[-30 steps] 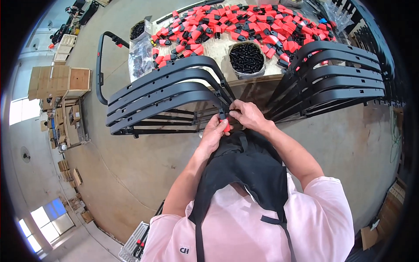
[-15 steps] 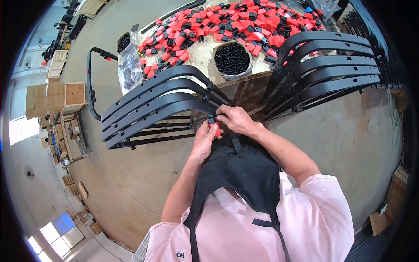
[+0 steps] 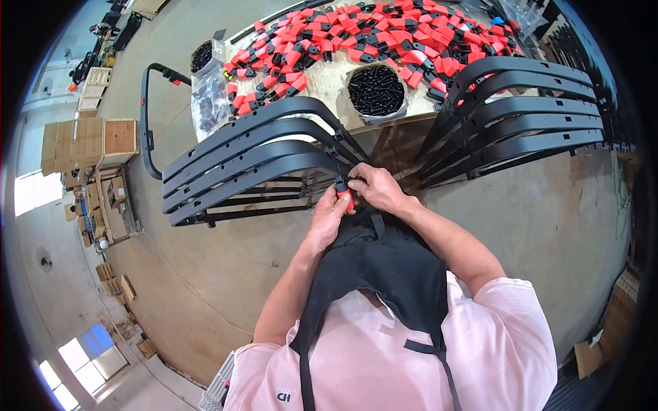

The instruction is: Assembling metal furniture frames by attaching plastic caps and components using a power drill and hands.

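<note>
Concrete floor (image 3: 205, 288), wooden crates (image 3: 103, 140), bright windows (image 3: 31, 192).

Two stacks of curved frame bars stand before the person: the left stack (image 3: 253, 161) fans out to the left, the right stack (image 3: 521, 116) to the right, their inner ends converging near the middle. Both hands meet at that junction, the left hand (image 3: 331, 212) just below and left of the right hand (image 3: 373, 190), with a small clip part (image 3: 345, 197) between them. Behind the stacks lies a table (image 3: 329, 85) bearing a heap of clip parts (image 3: 370, 34); a round tub of small pieces (image 3: 375, 90) sits at its near edge. Crates (image 3: 103, 140) stand far left on the floor (image 3: 548, 233)
</note>
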### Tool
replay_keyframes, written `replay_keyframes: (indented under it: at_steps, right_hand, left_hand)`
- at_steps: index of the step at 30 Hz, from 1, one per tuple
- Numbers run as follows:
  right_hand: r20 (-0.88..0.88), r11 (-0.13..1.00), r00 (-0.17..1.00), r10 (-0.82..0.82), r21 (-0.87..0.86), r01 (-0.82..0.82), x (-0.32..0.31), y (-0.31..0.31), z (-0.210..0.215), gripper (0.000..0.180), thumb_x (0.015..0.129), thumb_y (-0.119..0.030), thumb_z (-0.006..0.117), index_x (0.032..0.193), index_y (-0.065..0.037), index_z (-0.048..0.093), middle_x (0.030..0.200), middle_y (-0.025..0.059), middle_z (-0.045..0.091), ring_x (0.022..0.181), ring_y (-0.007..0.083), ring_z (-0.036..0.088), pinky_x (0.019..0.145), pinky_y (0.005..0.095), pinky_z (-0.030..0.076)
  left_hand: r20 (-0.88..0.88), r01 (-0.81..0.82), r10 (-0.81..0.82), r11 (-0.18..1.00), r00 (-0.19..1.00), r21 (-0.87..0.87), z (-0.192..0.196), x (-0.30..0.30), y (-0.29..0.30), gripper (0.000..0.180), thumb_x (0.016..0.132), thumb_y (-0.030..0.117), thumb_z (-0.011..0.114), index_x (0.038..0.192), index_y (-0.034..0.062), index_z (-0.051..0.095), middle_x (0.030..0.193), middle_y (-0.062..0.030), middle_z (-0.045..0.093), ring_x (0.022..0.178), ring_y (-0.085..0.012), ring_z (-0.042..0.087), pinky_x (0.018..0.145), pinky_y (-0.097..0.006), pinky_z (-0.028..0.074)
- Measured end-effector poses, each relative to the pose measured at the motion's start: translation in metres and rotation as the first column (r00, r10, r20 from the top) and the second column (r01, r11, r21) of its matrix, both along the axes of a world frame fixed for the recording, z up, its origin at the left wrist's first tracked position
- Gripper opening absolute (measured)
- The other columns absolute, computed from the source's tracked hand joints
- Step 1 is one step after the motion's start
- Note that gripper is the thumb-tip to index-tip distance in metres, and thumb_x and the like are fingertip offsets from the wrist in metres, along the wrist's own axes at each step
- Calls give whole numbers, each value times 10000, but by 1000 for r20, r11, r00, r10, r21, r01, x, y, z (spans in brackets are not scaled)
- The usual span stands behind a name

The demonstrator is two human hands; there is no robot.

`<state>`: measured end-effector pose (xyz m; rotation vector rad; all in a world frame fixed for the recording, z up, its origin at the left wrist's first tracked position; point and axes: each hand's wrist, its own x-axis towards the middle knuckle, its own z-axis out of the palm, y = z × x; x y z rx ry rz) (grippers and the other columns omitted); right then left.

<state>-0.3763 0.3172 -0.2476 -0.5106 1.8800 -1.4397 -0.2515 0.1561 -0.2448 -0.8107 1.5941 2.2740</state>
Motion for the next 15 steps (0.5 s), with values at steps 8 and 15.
replay_keyframes:
  at_steps: [8, 15]
  right_hand:
    - [-29, 996, 999, 32, 83, -30, -1, -5, 7, 235, 1033, -190, 679, 1126, 23, 714, 888, 203, 758, 841, 292, 776, 771, 415, 590]
    - [27, 994, 999, 16, 105, -19, -5, -9, 6, 248, 1050, -213, 671, 1133, 16, 719, 892, 155, 765, 823, 248, 759, 763, 396, 586]
  left_hand:
    - [-35, 43, -45, 998, 998, -40, 1, 5, -4, 344, 1149, 167, 567, 1472, 49, 551, 1259, -32, 683, 1092, -134, 664, 887, -304, 535]
    - [-46, 31, -32, 999, 998, -21, 3, 2, -2, 354, 1140, 134, 563, 1488, 66, 551, 1338, -42, 687, 1060, -129, 649, 881, -300, 538]
